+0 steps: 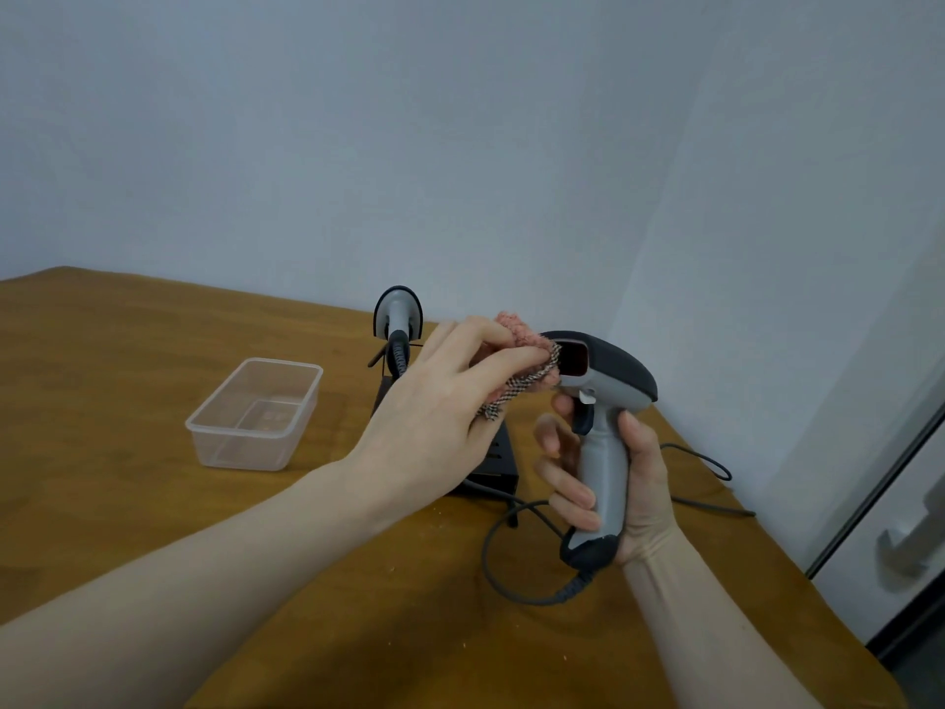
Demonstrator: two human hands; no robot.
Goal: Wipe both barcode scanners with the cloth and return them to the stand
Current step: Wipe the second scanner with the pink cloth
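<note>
Above the brown wooden table [153,504], the right hand [621,478] grips the grey-and-black pistol-shaped barcode scanner [603,401] by its handle, fingers curled round it. The left hand [440,417] pinches a pink checked cloth [521,360] against the scanner's window. Behind, a second grey scanner [398,312] sits on the black stand [498,452].

Hidden behind the left hand

The left hand [440,401] covers most of the black metal stand [498,460]; the second grey scanner's [398,314] lower handle disappears behind it.
</note>
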